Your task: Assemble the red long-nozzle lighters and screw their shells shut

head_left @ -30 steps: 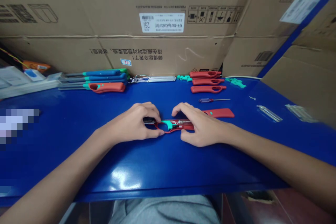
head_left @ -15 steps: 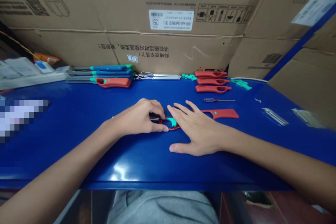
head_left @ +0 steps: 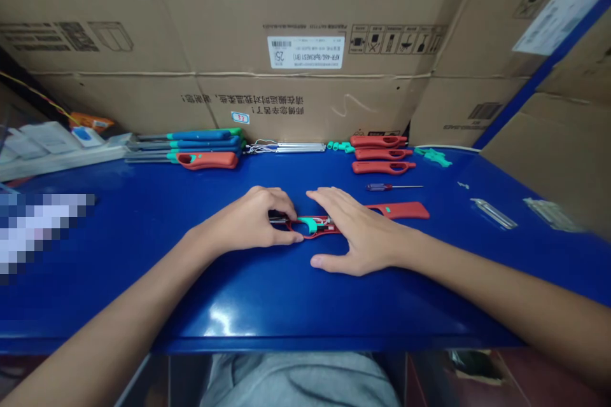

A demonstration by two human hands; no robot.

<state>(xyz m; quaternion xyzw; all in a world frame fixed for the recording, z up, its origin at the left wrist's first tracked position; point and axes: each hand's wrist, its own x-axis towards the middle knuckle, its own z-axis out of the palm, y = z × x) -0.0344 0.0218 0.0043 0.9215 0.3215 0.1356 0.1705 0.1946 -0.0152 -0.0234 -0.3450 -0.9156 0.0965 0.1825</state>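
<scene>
The open red casing [head_left: 329, 233] lies flat on the blue table [head_left: 286, 305], directly before you, its front end at your left hand [head_left: 255, 219] and its rear under your right hand [head_left: 360, 232]. A teal trigger [head_left: 309, 225] and pale wires [head_left: 325, 220] show inside it.

Good practice, in my judgement: let your left hand steady the casing flat at the front, without squeezing the thin trigger loop out of shape. Press with your right hand straight down and lightly, so that the inner parts seat and the wires are not pinched at the rim. Check the seating before the matching red half [head_left: 409, 210], lying behind your right hand, is brought over.

Fingers, left: curved and partly closed, thumb tip at the near edge of the casing, forefinger at the far edge, gripping the front end; a dark rod [head_left: 277, 220] shows between them. Fingers, right: extended over the casing's rear, thumb spread well apart and clear of it, no grip evident. Whether the right palm touches the inner parts cannot be told; your hand hides them.
</scene>
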